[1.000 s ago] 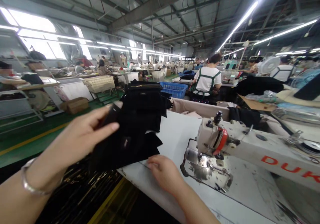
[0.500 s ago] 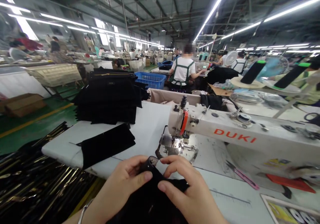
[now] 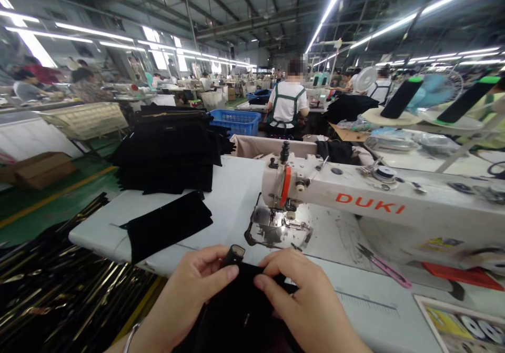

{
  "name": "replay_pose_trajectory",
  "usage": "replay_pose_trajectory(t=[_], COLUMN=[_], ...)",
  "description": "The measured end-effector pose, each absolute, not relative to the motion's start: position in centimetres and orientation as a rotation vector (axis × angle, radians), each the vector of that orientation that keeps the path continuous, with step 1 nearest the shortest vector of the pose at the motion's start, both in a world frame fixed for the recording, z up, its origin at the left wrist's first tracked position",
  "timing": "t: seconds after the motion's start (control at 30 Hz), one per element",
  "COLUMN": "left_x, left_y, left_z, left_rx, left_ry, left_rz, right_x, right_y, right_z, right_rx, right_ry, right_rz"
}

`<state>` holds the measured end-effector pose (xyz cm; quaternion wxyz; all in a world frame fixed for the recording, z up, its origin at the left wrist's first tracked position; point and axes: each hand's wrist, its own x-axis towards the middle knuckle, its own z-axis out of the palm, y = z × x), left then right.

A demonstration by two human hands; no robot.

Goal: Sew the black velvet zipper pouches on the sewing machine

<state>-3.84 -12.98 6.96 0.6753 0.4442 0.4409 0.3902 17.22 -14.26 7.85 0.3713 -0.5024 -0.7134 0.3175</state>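
A black fabric piece (image 3: pixel 240 311) hangs between my hands at the table's front edge, with a small rolled or folded end sticking up at its top. My left hand (image 3: pixel 197 284) pinches it near that folded end, thumb on top. Thumb and fingers of my right hand (image 3: pixel 294 284) close on its upper edge a little to the right. Just beyond my hands is the needle area of a white sewing machine (image 3: pixel 366 200). A flat black piece (image 3: pixel 168 227) lies on the table to the left.
Behind the flat piece rises a stack of black pieces (image 3: pixel 169 153). Pink-handled snips (image 3: pixel 384 266) lie right of my hands. Many black strips with metallic edges (image 3: pixel 71 295) fill the lower left. A blue basket (image 3: pixel 236 122) and a person in white (image 3: pixel 287 103) are beyond the machine.
My right hand's fingers have come down onto the fabric's edge, and the fabric now lies flatter between my hands. The person ahead has drawn in an outstretched arm. The view has shifted slightly.
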Motion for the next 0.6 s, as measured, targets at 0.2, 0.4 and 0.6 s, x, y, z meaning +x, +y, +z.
replay_pose_trajectory(t=[0.2,0.4,0.6], left_x=[-3.5,-4.0,-5.3], left_y=[-13.0,-12.1,-6.8], left_z=[6.7,8.2,9.0], left_rx=[1.011,1.16,1.525], left_ry=[1.003,1.055,1.018], left_rz=[0.876,0.771,0.312], right_x=[16.9,16.9,17.6], right_y=[-14.1,-14.2,-14.3], right_z=[8.1,8.0,5.6], right_rx=[-1.361,-1.38,-0.833], right_ry=[-1.771,-1.744,-2.01], right_rz=[0.874,0.962,1.074])
